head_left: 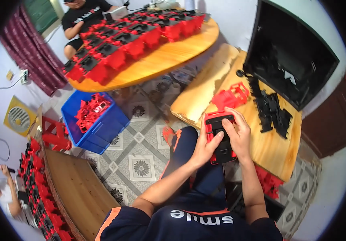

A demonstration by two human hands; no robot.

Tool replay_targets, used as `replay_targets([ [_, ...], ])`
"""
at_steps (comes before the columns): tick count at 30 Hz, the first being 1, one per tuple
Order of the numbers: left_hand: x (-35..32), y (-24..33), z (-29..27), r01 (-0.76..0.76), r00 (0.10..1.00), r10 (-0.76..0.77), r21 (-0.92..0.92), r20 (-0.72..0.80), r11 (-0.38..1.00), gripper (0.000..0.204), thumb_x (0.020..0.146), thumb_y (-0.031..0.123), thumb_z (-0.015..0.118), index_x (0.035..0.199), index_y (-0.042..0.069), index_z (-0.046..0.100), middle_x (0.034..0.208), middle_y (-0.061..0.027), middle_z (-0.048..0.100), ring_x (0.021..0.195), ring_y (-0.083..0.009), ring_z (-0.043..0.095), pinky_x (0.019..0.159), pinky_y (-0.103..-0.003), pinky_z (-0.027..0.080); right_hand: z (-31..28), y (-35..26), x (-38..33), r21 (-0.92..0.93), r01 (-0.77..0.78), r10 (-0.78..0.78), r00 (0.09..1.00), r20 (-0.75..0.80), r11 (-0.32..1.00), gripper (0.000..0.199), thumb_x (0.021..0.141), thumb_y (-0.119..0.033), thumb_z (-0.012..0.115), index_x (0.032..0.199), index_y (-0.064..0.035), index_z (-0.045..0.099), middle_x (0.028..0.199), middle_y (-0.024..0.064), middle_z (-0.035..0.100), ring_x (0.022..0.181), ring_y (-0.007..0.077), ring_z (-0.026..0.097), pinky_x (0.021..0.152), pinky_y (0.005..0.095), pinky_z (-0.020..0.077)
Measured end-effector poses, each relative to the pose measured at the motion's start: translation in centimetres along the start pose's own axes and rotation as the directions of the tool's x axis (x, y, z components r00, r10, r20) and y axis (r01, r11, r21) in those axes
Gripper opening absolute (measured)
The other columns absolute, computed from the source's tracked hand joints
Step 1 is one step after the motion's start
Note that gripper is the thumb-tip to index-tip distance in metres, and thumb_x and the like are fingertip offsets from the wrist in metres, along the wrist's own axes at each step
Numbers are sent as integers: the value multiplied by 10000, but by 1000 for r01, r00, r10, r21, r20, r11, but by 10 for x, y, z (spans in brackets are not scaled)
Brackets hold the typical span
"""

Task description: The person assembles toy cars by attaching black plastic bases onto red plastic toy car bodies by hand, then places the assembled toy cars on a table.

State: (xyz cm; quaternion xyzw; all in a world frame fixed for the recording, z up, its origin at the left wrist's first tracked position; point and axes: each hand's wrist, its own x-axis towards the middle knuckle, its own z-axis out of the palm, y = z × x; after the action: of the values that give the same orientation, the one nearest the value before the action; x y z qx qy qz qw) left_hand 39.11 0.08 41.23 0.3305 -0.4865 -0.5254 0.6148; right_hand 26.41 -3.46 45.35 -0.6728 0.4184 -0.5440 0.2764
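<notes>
Between both hands I hold a red-and-black plastic case point(223, 152), its black face turned up and its red edge showing around it. My left hand point(204, 148) grips the left side, its thumb pressed on the black face. On the right side, my right hand point(239, 134) wraps around the case with its thumb also on the black part. Just beyond the hands, loose red plastic parts point(232, 96) lie on the wooden table point(279, 154). Several black plastic parts point(275, 114) are heaped to their right.
A dark screen point(293, 56) stands behind the parts. Rows of red-and-black units point(135, 38) cover the oval table point(173, 56), where another person point(82, 20) sits. A blue bin point(100, 130) holds red parts. More units point(40, 188) line a wooden board at left, near a person in white point(10, 197).
</notes>
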Motion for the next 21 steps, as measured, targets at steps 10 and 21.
replay_targets([
  [10, 6, 69, -35, -330, 877, 224, -194, -426, 924, 762, 887, 149, 674, 1469, 111, 184, 1270, -81, 480, 1151, -175, 503, 996, -336, 432, 55, -20, -17, 458, -241, 125, 955, 269, 856, 668, 834, -105, 689, 1427, 17, 407, 1201, 85, 578, 1047, 177, 572, 934, 308, 461],
  [21, -142, 146, -142, -459, 567, 561, 334, -603, 823, 1201, 766, 125, 774, 1538, 143, -145, 1534, -140, 213, 1393, -252, 298, 1122, -400, 304, 206, -95, -51, 581, -346, -290, 614, 734, 737, 939, 849, -570, 656, 1495, -2, 278, 1523, 143, 316, 1301, 213, 422, 1048, 328, 369],
])
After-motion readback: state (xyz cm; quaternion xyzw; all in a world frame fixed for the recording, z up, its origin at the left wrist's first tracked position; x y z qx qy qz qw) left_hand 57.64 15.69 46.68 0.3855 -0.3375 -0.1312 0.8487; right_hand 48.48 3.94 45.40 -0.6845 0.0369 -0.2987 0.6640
